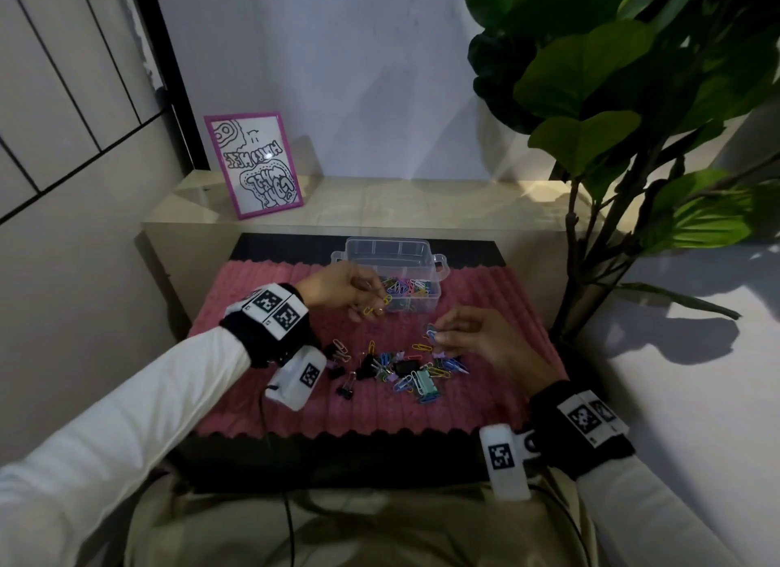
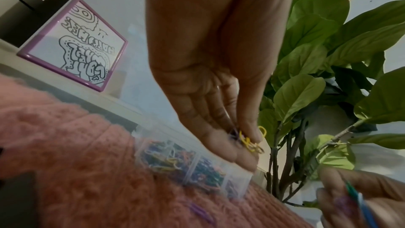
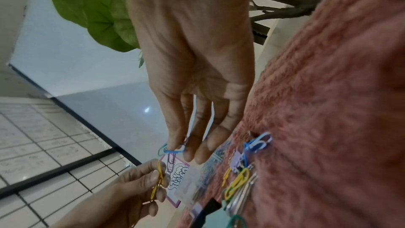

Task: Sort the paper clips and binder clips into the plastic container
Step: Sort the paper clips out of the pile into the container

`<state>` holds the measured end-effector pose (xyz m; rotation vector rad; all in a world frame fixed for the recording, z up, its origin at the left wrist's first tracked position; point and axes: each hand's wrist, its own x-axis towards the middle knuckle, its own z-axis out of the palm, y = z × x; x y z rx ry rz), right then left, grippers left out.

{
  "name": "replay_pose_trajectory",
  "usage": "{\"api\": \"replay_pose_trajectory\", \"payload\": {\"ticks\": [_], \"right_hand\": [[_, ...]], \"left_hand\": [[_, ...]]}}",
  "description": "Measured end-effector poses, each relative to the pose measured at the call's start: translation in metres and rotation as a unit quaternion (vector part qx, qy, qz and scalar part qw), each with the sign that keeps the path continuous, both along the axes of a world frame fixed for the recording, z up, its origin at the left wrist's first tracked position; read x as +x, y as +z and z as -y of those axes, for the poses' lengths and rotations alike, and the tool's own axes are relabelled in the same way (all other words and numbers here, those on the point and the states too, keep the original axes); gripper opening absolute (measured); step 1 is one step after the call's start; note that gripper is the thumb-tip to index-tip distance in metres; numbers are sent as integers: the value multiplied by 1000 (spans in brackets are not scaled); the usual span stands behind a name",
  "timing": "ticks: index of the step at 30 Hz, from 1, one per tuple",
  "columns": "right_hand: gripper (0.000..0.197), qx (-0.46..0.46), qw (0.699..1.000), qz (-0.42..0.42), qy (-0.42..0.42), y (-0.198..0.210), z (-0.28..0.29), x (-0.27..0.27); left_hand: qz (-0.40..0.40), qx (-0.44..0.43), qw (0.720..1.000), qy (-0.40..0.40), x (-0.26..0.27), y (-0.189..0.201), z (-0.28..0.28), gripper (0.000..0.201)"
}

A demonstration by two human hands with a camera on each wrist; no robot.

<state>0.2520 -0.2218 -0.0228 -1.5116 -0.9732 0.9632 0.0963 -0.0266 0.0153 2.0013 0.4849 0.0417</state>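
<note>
The plastic container stood at the far edge of a pink ribbed mat, its near compartments holding mixed coloured paper clips and its rear compartments showing none. A loose pile of paper clips and black binder clips lay on the mat nearer the person, well apart from the container.

The left hand hovered just beside the container's near wall, fingers curled and pinching several yellow paper clips (the left wrist view also showed a darker clip among them). The right hand hovered above the pile, thumb and fingertips pinching a blue paper clip; the remaining fingers hung loosely.

The mat rested on a black surface, which abutted a low beige ledge. A purple-framed drawing leaned against the pale wall at the ledge's left end. A large-leaved plant rose at the right. Panelled wall sections occupied the left side. White sleeves covered both forearms, with marker-tagged wrist units strapped over them.
</note>
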Motion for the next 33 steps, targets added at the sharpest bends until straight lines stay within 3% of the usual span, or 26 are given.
{"api": "replay_pose_trajectory", "payload": {"ticks": [9,17,29,31,33], "right_hand": [[11,12,999,28,-8,-1,6,1],[15,34,999,5,-13,-2,6,2],[11,19,999,-27,-14,-5,4,3],[9,19,998,-58,-21,-3,2,3],[9,18,996,-86,-30,-3,0,4]], "left_hand": [[-2,-135,991,5,-4,-10,14,14],[21,-177,983,33,-15,-9,10,13],[16,-104,994,35,-9,-7,7,12],[18,-25,999,44,-4,3,1,12],[2,114,992,56,2,15,-8,6]]}}
